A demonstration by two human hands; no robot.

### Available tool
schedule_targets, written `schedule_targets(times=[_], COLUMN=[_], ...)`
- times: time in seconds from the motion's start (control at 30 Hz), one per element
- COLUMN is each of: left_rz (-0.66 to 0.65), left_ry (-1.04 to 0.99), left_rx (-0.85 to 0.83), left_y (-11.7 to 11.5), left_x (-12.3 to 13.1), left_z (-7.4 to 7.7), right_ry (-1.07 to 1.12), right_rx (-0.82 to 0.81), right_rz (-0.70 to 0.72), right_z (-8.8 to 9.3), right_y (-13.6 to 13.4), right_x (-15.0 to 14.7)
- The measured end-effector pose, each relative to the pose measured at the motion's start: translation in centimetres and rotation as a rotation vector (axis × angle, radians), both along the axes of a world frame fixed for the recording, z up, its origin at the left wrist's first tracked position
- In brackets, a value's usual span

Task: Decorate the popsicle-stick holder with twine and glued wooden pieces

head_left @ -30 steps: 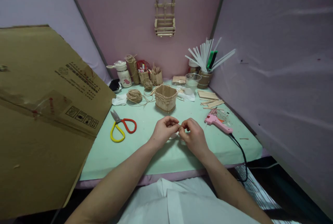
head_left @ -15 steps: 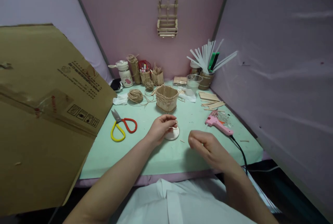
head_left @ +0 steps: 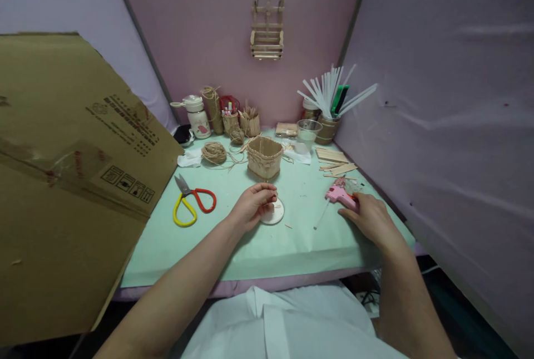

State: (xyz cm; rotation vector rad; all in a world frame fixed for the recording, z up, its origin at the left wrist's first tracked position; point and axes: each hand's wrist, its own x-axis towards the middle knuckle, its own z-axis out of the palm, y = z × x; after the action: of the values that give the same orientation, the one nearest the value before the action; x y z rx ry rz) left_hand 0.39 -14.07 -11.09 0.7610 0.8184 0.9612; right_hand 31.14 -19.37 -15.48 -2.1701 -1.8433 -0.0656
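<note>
Mint-green cloth (head_left: 308,242) covers the worktable, set against a pink wall (head_left: 208,30). From where I stand, the person's right hand (head_left: 373,219) has its fingers closed round the handle of a pink hot glue gun (head_left: 340,196), whose nozzle points away from the palm, toward the other hand. Just beyond that hand lie flat wooden craft sticks (head_left: 331,155). The left hand (head_left: 251,207) is drawn into a narrow pinch above a round white disc (head_left: 276,215); I can't tell whether anything sits between the fingertips. A small wooden basket (head_left: 263,166) stands just past the left hand, a twine coil (head_left: 214,153) farther off, and red-and-yellow-handled scissors (head_left: 188,192) lie to its left.
</note>
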Motion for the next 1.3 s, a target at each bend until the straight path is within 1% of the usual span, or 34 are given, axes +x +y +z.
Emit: schedule_targets(times=[0.13,0.23,0.33,0.4,0.5,0.6,0.67,0.8,0.87,0.9,0.97,1.03,1.1,1.13,1.2,1.3], left_rz=[-0.003,0.002,0.003,0.002,0.007,0.016,0.029,0.07,0.076,0.075,0.066,0.059,0.057,0.059,0.062,0.079], left_ry=[0.001,0.0,0.001,0.0,-0.002,-0.001,0.005,0.015,0.011,0.008,0.001,-0.005,-0.001,0.005,0.023,0.045], left_rx=[-0.008,-0.005,0.0,0.007,0.016,0.027,0.037,0.046,0.047,0.048,0.053,0.057,0.067,0.073,0.087,0.106], left_y=[0.0,0.1,0.1,0.1,0.1,0.2,0.3,0.7,0.7,0.7,0.6,0.5,0.4,0.4,0.3,0.3], left_x=[-0.1,0.0,0.0,0.0,-0.1,-0.1,-0.1,-0.2,-0.2,-0.2,-0.2,-0.2,-0.2,-0.2,-0.3,-0.3], left_z=[0.0,-0.1,-0.1,-0.1,-0.1,-0.2,-0.4,-0.7,-0.7,-0.6,-0.5,-0.3,-0.2,-0.1,-0.1,0.0], right_ry=[0.018,0.056,0.204,0.357,0.574,0.69,0.661,0.432,0.415,0.456,0.639,0.896,1.114,1.184,1.239,1.155], right_rx=[0.102,0.117,0.174,0.223,0.248,0.251,0.327,0.57,0.623,0.628,0.575,0.472,0.379,0.343,0.253,0.112], right_rz=[-0.026,0.013,0.051,0.051,0.045,0.072,0.072,0.039,0.023,0.008,-0.026,-0.026,0.018,0.052,0.13,0.241], right_z=[-1.3,-1.2,0.0,1.2,2.7,3.1,2.8,2.2,2.3,2.4,2.8,3.3,3.7,3.9,4.4,5.2], right_y=[0.9,1.4,1.0,0.3,-0.7,-0.9,-0.5,0.4,0.5,0.4,0.1,-0.3,-0.7,-1.0,-1.6,-2.7], right_x=[0.0,-0.2,-0.5,-0.8,-1.1,-1.5,-1.8,-2.6,-3.0,-3.2,-3.8,-4.5,-5.3,-5.7,-6.6,-7.9])
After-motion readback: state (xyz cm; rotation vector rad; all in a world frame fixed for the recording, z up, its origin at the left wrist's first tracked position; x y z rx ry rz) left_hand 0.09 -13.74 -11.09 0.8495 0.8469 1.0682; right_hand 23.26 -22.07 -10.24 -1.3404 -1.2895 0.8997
